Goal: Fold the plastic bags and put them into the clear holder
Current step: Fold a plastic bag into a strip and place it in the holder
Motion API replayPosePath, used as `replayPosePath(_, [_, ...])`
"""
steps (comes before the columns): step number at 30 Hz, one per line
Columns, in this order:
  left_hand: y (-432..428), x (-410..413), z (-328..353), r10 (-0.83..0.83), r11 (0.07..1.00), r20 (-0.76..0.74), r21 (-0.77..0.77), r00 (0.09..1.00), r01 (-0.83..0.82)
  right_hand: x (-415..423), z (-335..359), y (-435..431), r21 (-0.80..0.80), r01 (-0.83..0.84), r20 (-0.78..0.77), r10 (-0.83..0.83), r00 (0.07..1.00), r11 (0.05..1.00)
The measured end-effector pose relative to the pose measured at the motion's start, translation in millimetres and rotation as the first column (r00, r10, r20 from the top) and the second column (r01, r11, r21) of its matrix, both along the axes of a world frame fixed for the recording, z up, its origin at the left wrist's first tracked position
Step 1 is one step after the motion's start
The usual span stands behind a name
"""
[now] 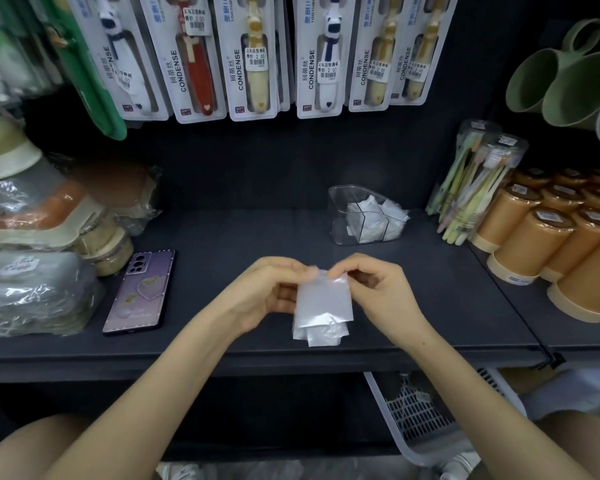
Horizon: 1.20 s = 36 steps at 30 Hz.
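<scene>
A white, half-see-through plastic bag (pixel 323 308), folded into a narrow strip, hangs over the front of the dark shelf (pixel 257 233). My left hand (pixel 267 292) pinches its upper left edge. My right hand (pixel 378 289) pinches its top right corner. The bag's lower end is crumpled and hangs free. The clear holder (pixel 347 216) stands farther back on the shelf, to the right of centre. Several folded white bags (pixel 374 216) fill it, and one pokes over its right rim.
A purple phone (pixel 141 292) lies flat at the left. Wrapped goods (pixel 32 258) pile up at the far left. Orange cups (pixel 548 244) and toothbrush packs (pixel 471 188) crowd the right. Carded toothbrushes (pixel 257 53) hang above. A white basket (pixel 426 420) sits below the shelf edge.
</scene>
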<state>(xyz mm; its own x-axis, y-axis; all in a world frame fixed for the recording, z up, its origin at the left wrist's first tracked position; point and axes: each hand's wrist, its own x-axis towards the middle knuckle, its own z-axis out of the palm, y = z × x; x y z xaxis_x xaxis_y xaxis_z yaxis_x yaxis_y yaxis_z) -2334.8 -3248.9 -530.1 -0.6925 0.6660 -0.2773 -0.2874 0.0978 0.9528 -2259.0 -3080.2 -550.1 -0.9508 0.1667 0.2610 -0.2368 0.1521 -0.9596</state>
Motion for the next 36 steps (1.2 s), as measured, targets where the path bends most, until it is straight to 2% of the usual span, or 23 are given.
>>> replayPosePath(3, [0.3, -3.4, -1.1, 0.012, 0.999, -0.101, -0.036, 0.995, -0.016, 2.1, 3.2, 8.9, -0.061, -0.092, 0.068, 0.096, 0.993, 0.994])
replayPosePath(5, [1.9, -5.3, -1.3, 0.029, 0.999, -0.130, -0.035, 0.991, -0.034, 3.5, 7.0, 19.8, -0.206, -0.168, 0.147, 0.200, 0.969, 0.964])
replayPosePath(7, [4.4, -6.0, -1.0, 0.035, 0.999, -0.163, -0.035, 0.986, -0.041, 3.1, 12.4, 26.7, -0.267, -0.141, 0.260, 0.212, 0.942, 0.953])
replayPosePath(9, [8.6, -6.4, -0.8, 0.045, 0.998, -0.199, -0.035, 0.979, -0.053, 1.8, 13.1, 28.4, -0.150, -0.102, 0.348, 0.148, 0.926, 0.984])
replayPosePath(11, [14.5, -6.2, -0.4, 0.053, 0.998, -0.214, -0.026, 0.975, -0.060, 0.0, 10.4, 26.8, -0.067, -0.057, 0.356, 0.078, 0.931, 0.996])
replayPosePath(14, [23.7, -5.3, -2.5, 0.018, 0.999, -0.180, -0.023, 0.983, -0.022, -2.7, 7.7, 30.6, -0.081, 0.076, 0.301, -0.048, 0.952, 0.994])
replayPosePath(18, [36.4, -6.7, -12.5, 0.035, 0.996, -0.247, -0.072, 0.968, -0.054, -6.9, 7.1, 39.5, -0.077, 0.217, 0.242, -0.193, 0.951, 0.973])
replayPosePath(23, [58.3, -18.3, -19.9, 0.094, 0.993, -0.391, -0.027, 0.916, -0.113, -9.1, -0.9, 52.3, -0.146, 0.226, 0.344, -0.165, 0.924, 0.963])
replayPosePath(28, [83.2, -33.4, -24.3, 0.045, 0.996, -0.461, -0.048, 0.886, -0.075, -18.9, -5.7, 74.1, -0.130, 0.325, 0.366, -0.259, 0.894, 0.937])
replayPosePath(30, [90.9, -46.2, -26.7, 0.117, 0.983, -0.513, -0.064, 0.851, -0.174, -27.0, -2.0, 90.2, -0.115, 0.373, 0.367, -0.310, 0.877, 0.921])
replayPosePath(32, [97.4, -66.2, -29.5, 0.170, 0.933, -0.648, -0.136, 0.742, -0.332, -36.4, 4.4, 108.1, -0.083, 0.401, 0.375, -0.344, 0.861, 0.912])
replayPosePath(34, [105.8, -88.9, -31.1, 0.116, 0.885, -0.739, -0.226, 0.664, -0.406, -48.7, 9.9, 125.7, -0.032, 0.407, 0.389, -0.364, 0.846, 0.913])
replayPosePath(36, [113.7, -105.7, -29.9, 0.042, 0.872, -0.722, -0.311, 0.690, -0.378, -61.7, 16.5, 136.9, 0.007, 0.398, 0.413, -0.365, 0.834, 0.917])
